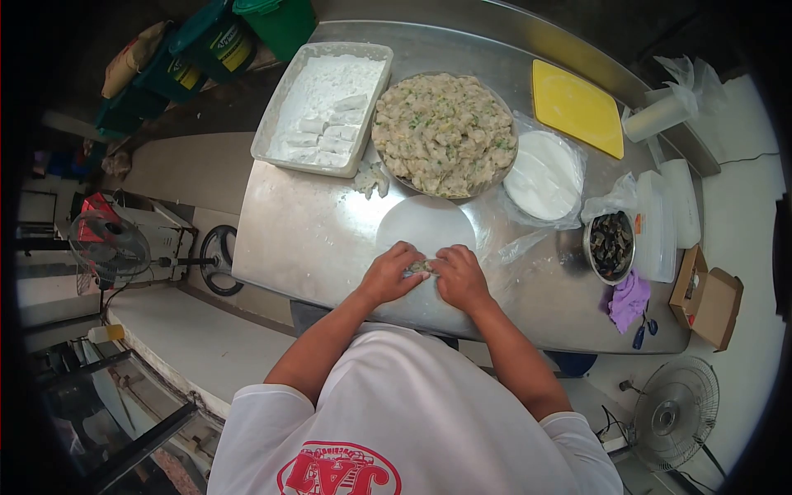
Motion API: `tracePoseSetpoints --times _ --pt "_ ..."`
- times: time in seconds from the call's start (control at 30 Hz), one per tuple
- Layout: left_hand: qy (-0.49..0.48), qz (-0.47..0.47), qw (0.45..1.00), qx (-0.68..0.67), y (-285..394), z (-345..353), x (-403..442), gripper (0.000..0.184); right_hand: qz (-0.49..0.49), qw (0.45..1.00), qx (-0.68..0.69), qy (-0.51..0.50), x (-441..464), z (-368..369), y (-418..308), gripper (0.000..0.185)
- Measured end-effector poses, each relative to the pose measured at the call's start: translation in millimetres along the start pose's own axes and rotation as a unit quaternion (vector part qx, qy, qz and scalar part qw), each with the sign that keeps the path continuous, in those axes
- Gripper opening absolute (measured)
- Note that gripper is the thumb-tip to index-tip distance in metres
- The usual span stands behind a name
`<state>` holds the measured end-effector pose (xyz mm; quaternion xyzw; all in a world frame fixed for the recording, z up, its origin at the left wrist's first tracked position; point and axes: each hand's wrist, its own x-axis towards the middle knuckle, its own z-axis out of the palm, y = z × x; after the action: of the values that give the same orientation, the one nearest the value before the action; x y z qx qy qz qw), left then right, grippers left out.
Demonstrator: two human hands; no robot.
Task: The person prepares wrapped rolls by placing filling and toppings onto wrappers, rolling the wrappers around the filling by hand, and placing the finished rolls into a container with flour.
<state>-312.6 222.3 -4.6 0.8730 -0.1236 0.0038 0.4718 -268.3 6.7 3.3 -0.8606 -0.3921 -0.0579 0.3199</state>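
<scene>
A thin, round, translucent wrapper (426, 224) lies flat on the steel table. Near its front part is a small portion of pale filling flecked with green (421, 267). My left hand (393, 274) is at the left end of this filling, its fingers curled and pressed against it. From the other side, my right hand (459, 279) closes its fingers on the filling and wrapper. The fingers partly hide the filling. Beyond them stands a large bowl heaped with the same mixture (445, 132). To its right is a stack of white round wrappers (543, 176) on plastic.
A plastic tub (266, 148) of white powder holds several floured rolls at the back left. A yellow board (576, 107) lies back right. Further right are a bowl of dark pieces (610, 246), a purple cloth (629, 299), scissors (642, 332) and an open cardboard box (709, 301).
</scene>
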Motion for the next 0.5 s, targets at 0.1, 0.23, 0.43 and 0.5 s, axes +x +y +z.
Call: tracePoseSetpoints --times 0.1,0.23,0.43,0.5 --pt "-0.003 -0.02 1.0 -0.004 -7 3 -3 0.044 0.026 0.999 0.023 0.032 16 -14 3 0.031" --pt "0.021 0.009 1.0 0.01 -3 -1 -1 0.047 0.056 0.99 -0.041 0.12 76 -39 3 0.029" --pt "0.022 -0.006 1.0 -0.012 -5 -3 0 0.051 0.045 0.992 -0.118 0.029 107 -37 36 0.021" --pt "0.011 -0.025 0.999 -0.018 -4 -4 -1 0.053 0.028 0.992 -0.119 0.016 106 -42 43 0.019"
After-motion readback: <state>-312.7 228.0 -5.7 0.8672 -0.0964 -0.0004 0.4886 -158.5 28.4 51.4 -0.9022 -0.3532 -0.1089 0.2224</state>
